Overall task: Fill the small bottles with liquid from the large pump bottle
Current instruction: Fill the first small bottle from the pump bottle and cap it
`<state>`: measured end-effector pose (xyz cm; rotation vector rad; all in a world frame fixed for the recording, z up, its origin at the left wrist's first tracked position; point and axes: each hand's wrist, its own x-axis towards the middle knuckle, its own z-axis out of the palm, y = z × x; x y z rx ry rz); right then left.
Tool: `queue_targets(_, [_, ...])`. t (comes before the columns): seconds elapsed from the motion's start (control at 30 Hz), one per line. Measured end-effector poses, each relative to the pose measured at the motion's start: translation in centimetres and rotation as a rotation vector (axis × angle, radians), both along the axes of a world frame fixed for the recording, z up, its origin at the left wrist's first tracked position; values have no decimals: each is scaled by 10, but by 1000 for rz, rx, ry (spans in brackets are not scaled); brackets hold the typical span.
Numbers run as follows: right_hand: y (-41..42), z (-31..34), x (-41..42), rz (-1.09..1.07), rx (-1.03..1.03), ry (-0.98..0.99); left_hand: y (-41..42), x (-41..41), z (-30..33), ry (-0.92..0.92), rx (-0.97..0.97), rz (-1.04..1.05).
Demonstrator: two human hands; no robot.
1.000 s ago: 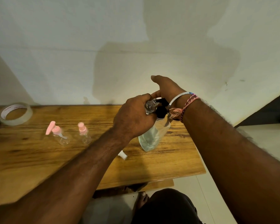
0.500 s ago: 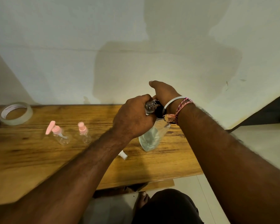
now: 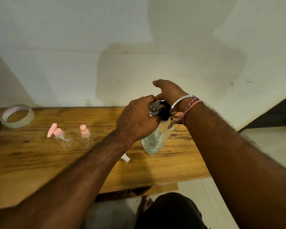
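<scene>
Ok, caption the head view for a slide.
Left hand holds a small clear bottle at the black pump of the large clear bottle; right hand presses.

Large pump bottle (image 3: 157, 139) clear, black pump head (image 3: 164, 111); two small bottles (image 3: 65, 139) (image 3: 87, 138) clear, pink tops; bench (image 3: 40, 162) streaked brown wood.

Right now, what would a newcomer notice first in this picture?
Two hands meet over the large pump bottle at the table's right: the left hand holds a small clear bottle at its black pump, which the right hand covers. Two pink-capped bottles stand further left.
</scene>
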<state>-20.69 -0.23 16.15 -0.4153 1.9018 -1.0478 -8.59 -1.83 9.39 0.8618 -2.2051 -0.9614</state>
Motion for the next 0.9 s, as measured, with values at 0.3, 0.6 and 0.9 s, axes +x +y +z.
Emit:
queue_targets(0.3, [-3,0,-4,39,26,3,-1,-1,0,1,-3,-10])
queue_targets(0.6, [1,-16,-2,31,-48,102,-3,-1,-8,-62,-37,10])
queue_targets(0.9, [-2,-14,-4,20,-57,35,-1,0,-4,-15,-11,2])
